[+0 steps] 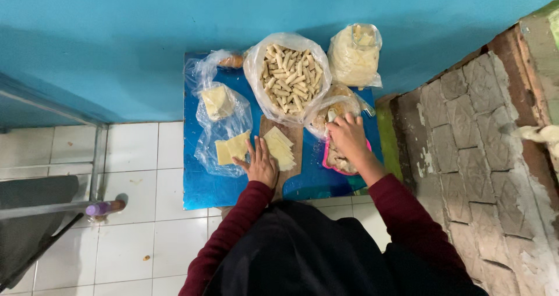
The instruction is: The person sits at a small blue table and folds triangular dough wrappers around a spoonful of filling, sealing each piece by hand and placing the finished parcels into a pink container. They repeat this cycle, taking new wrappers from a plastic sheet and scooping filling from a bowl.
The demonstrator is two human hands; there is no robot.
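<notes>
pale square wrappers [280,147] stacked on wooden board [286,156], atop blue surface [204,185]. left hand [260,165] flat, fingers spread, palm down against stack edge, grip released. right hand [348,136] curled over pink tray [339,159], reaching into clear bag [329,112]; grip half closed, contents unclear. both arms in dark red sleeves, bent inward. bag of rolled pieces [287,77] just behind.

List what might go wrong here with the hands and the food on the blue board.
The stack of pale square wrapper sheets overhangs the wooden cutting board beside the left hand; a nudge might slide them off. The right hand works above the pink tray, close to the open clear bag of rolled pastries, which could tip.
</notes>
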